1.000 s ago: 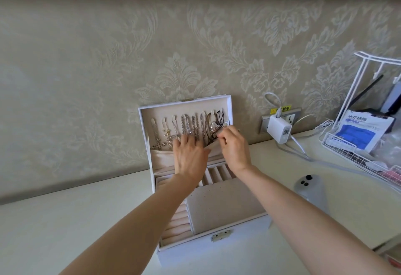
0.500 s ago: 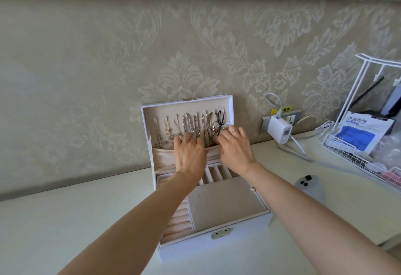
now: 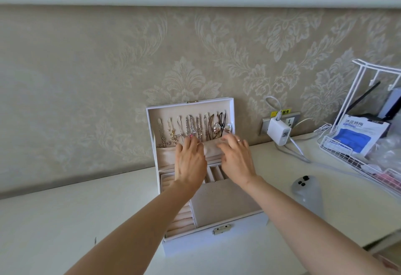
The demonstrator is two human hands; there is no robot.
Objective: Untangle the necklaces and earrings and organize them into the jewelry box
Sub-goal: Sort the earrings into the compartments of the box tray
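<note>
Both the left hand (image 3: 189, 163) and right hand (image 3: 237, 160) lie flat, fingers loosely spread and gripping nothing, on the fabric pocket (image 3: 166, 155) of the white jewelry box (image 3: 217, 239) lid, fingertips at the lower ends of the necklaces (image 3: 196, 128) hanging there.

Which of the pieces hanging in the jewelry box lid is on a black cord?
The rightmost piece, just above the right hand: black cord with a pale bow-shaped pendant; the others are metallic chains.
</note>
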